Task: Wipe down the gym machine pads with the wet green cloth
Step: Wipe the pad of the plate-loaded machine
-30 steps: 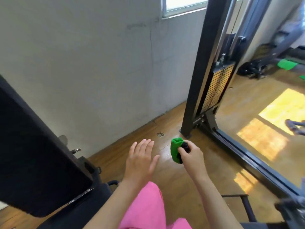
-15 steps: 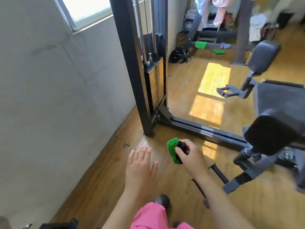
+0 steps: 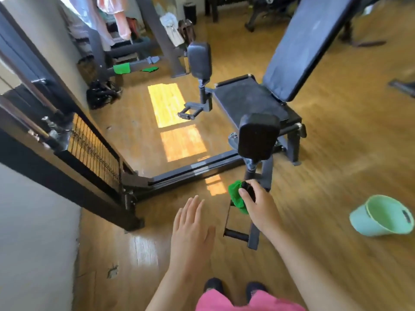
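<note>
- The seat pad [image 3: 247,97] is a flat, roughly square slab covered in dull black vinyl with a dusty, greyish sheen; it sits on a dark metal frame.
- Rising from the far right edge of the seat pad, the back pad [image 3: 310,46] is a long, tilted black rectangle with rounded corners, its surface smeared pale.
- Just in front of the seat pad stands the near leg pad [image 3: 258,135], a plump, rounded block on a short metal post.
- To the left of the seat pad, and farther off, the far leg pad [image 3: 199,60] has the same cushion shape and stands upright on its own post.
- The right hand [image 3: 258,205] is below the seat pad, under the near leg pad; its fingers and thumb curl round the green cloth [image 3: 235,196], a bunched, fuzzy wad, together with a small dark thing too blurred to name.
- The cloth touches no pad.
- The left hand [image 3: 190,230] hangs left of the right hand and well below the seat pad, palm down, fingers straight and slightly spread, holding nothing.
- A black foot bar [image 3: 237,235], cylindrical, lies in a metal bracket below the seat pad.
- Far left of the seat pad, the weight stack [image 3: 94,149] shows thin stacked plates inside a black steel frame.
- Right of the seat pad and lower, a pale green plastic basin [image 3: 381,218] lies tipped on the glossy wooden floor [image 3: 336,153].
</note>
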{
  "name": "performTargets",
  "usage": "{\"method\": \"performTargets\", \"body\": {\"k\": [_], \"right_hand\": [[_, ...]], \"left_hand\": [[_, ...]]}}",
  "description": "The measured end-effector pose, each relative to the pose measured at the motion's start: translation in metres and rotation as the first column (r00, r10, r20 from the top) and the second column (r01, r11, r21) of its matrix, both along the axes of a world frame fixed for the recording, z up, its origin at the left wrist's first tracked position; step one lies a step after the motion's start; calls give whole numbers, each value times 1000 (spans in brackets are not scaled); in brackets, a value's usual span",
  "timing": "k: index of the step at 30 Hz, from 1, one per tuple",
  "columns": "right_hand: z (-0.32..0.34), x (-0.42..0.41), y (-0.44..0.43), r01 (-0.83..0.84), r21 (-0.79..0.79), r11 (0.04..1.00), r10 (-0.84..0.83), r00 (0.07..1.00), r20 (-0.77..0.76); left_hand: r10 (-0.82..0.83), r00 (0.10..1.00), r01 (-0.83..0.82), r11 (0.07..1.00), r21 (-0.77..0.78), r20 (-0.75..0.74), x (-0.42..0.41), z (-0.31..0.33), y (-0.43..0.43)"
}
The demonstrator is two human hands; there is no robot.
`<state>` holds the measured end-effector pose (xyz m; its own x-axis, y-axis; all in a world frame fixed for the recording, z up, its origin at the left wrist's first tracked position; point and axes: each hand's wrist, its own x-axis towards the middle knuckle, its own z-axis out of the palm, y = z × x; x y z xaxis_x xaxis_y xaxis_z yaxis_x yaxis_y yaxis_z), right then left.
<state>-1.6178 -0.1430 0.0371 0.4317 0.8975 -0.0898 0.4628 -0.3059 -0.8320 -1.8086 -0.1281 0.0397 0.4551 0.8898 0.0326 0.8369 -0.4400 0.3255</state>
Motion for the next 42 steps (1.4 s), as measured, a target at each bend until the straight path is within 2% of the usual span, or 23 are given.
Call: {"method": "performTargets", "body": {"k": [3,7,12,15,23,29,37,42], "right_hand": [[-5,25,-29,152,-5,988,-152,988,10],[-5,66,-80,378,-58,924,-380,924,-37],[-8,115,-146,641,-97,762,-647,761,-46],[-12,143,-179,723,-96,684,-729,683,-54],[-11,207,-252,847,-93,524,-849,512,-129],[-17,236,-296,957,-25,290,-944,281,-174],[-26,272,-322,985,-26,173,-972,167,-168],[-32,320,-331,993,-43,109,-989,104,-108]], "left_hand": [[-190,981,192,979,64,-38,30,-4,12],[-402,913,406,913,47,-75,88,-9,9],[-662,747,664,744,74,-56,169,-17,-15],[-757,652,758,648,68,-43,219,-20,-33],[-912,410,911,408,68,-26,335,-22,-85],[-967,245,970,243,30,-71,391,-26,-119],[-995,76,996,71,61,-68,474,-31,-152],[-998,-21,991,-28,134,-56,545,-38,-164]]}}
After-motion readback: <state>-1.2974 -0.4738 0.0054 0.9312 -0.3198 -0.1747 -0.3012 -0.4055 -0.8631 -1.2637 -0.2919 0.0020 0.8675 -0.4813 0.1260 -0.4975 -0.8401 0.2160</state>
